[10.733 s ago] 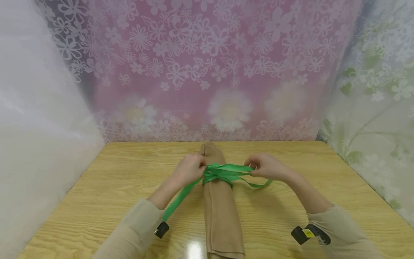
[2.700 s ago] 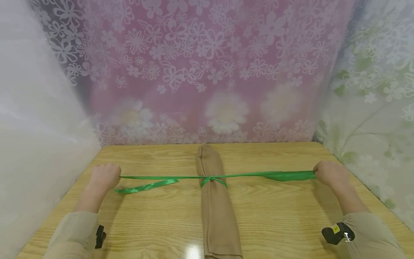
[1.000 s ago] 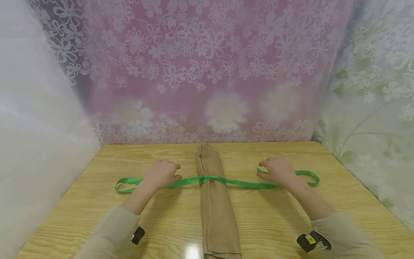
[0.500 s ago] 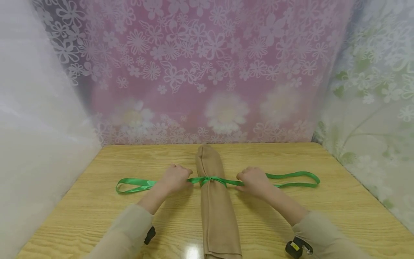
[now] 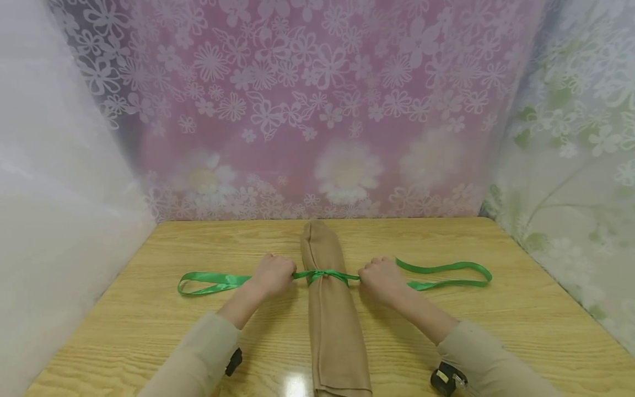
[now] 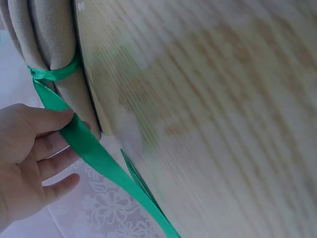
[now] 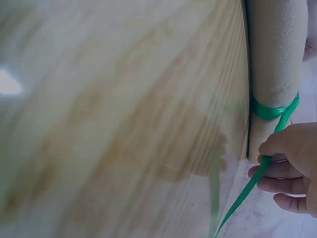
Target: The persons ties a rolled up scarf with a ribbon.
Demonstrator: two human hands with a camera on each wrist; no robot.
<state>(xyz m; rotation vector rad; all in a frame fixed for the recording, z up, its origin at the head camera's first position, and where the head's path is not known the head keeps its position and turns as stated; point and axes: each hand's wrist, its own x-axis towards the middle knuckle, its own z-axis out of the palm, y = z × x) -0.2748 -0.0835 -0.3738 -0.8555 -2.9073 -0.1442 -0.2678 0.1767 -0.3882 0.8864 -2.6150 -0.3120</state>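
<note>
A long rolled bundle of tan cloth (image 5: pixel 339 336) lies on the table, pointing away from me. Round its middle goes a shiny green ribbon (image 5: pixel 322 273), crossed in a knot on top. Close to the left of the knot, my left hand (image 5: pixel 274 274) pinches one ribbon end between thumb and fingers, as the left wrist view shows on the hand (image 6: pixel 34 158). My right hand (image 5: pixel 382 278) pinches the other end just right of the bundle; in the right wrist view the ribbon (image 7: pixel 242 196) runs from under the thumb. Both ribbon tails trail outward behind the hands.
The wooden table (image 5: pixel 198 342) has its far edge against a pink flowered curtain (image 5: pixel 278 110). A whitish sheet (image 5: pixel 64 193) hangs on the left and a leafy patterned one (image 5: pixel 575 182) on the right. The ribbon's looped tails lie on the tabletop at both sides.
Earlier the hands pulled the ribbon taut out wide, then let go. Since then both have come inward and taken hold of it near the knot. The bundle stays put.
</note>
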